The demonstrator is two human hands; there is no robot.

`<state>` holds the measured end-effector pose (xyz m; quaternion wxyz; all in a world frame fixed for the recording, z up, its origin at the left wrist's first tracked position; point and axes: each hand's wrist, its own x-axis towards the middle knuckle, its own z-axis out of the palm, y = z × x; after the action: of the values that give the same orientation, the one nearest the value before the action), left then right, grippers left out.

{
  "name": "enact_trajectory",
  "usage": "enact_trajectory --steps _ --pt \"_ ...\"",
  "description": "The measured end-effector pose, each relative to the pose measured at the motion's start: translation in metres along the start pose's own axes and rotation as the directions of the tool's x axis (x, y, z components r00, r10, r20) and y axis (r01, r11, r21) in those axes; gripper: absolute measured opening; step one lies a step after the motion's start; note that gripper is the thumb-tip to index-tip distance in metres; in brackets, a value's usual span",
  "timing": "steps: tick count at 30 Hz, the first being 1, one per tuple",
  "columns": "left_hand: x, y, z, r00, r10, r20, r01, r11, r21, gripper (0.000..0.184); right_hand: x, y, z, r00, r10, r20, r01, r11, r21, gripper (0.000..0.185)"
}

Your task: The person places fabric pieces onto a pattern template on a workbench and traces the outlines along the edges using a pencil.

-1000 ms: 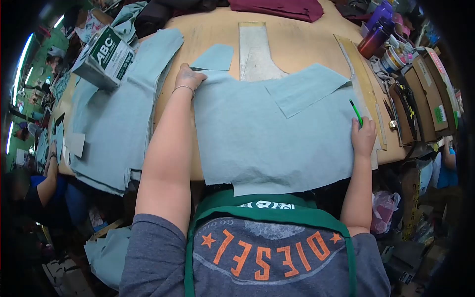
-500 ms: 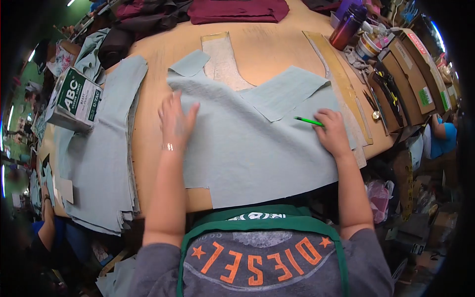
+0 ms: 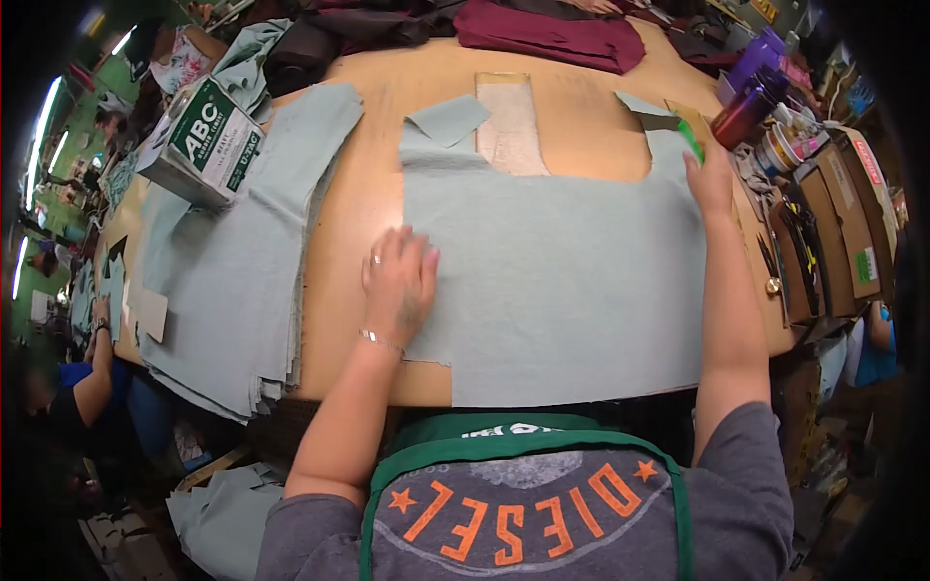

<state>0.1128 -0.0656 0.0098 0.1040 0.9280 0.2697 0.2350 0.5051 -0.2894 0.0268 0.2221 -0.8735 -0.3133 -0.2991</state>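
Note:
A pale grey-green cut fabric piece (image 3: 572,281) lies spread on the table before me, with a curved neckline cut at its far side. Its far left corner is folded over, and its far right strap is partly turned. Part of a worn cardboard pattern (image 3: 509,126) shows beneath it. My left hand (image 3: 400,281), slightly blurred, lies open at the fabric's left edge with a ring and bracelet on. At the far right strap, my right hand (image 3: 710,174) is closed around a green pen (image 3: 691,140) and touches the cloth; some of its fingers are hidden.
Left on the wooden table (image 3: 354,194) lies a fabric stack (image 3: 252,261), weighted by an ABC rubber cement can (image 3: 205,145). Maroon cloth (image 3: 547,37) is at the back. A tumbler (image 3: 751,107) and cardboard boxes (image 3: 843,208) line the right. Another person's arm (image 3: 95,378) is at left.
My right hand has moved away from me to the far right strap with the pen. The fabric's folded neckline section now lies flatter. My left hand has come nearer me along the left edge.

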Motion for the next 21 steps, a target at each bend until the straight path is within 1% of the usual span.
enact_trajectory --steps 1,2,3,4,6,9,12,15,18,21 --pt "0.019 -0.009 0.001 0.998 0.027 -0.058 -0.029 0.999 -0.038 0.023 -0.016 -0.002 0.003 0.993 -0.021 0.118 0.017 0.999 0.033 0.026" --pt "0.041 -0.016 0.005 0.992 0.05 -0.113 -0.059 0.995 -0.076 0.022 -0.035 -0.016 0.0 0.986 -0.016 0.166 0.014 1.0 0.012 0.021" --pt "0.063 -0.021 0.006 0.994 0.075 -0.075 -0.08 0.995 -0.064 0.021 -0.053 -0.032 -0.003 0.976 -0.008 0.216 0.01 1.0 -0.01 0.016" --pt "0.086 -0.026 0.008 0.994 0.103 -0.036 -0.105 0.993 -0.052 0.021 -0.065 -0.039 -0.004 0.98 -0.019 0.196 0.019 1.0 -0.002 0.015" --pt "0.128 -0.048 0.032 0.987 0.143 0.07 -0.147 0.988 0.055 0.02 -0.078 -0.047 -0.006 0.989 -0.03 0.143 0.029 1.0 0.011 0.013" --pt "0.164 -0.048 0.053 0.963 0.069 0.261 -0.097 0.991 0.097 0.022 -0.081 -0.043 0.0 0.995 -0.041 0.089 0.037 0.998 0.044 0.011" --pt "0.197 -0.054 0.075 0.914 0.033 0.404 -0.136 0.964 0.23 0.034 -0.079 -0.045 0.0 0.995 -0.041 0.094 0.036 0.998 0.045 0.01" --pt "0.221 -0.028 0.071 0.902 -0.158 0.401 0.065 0.97 0.235 0.049 -0.077 -0.047 0.001 0.991 -0.013 0.135 0.008 0.999 0.031 0.01" --pt "0.249 -0.024 0.093 0.909 -0.251 0.333 0.179 0.956 0.232 0.056 -0.076 -0.051 -0.003 0.992 0.003 0.123 -0.009 0.999 0.046 0.011" --pt "0.262 -0.024 0.113 0.947 -0.233 0.221 0.195 0.964 0.183 0.057 -0.074 -0.052 -0.003 0.991 0.004 0.131 -0.01 0.999 0.047 0.011"
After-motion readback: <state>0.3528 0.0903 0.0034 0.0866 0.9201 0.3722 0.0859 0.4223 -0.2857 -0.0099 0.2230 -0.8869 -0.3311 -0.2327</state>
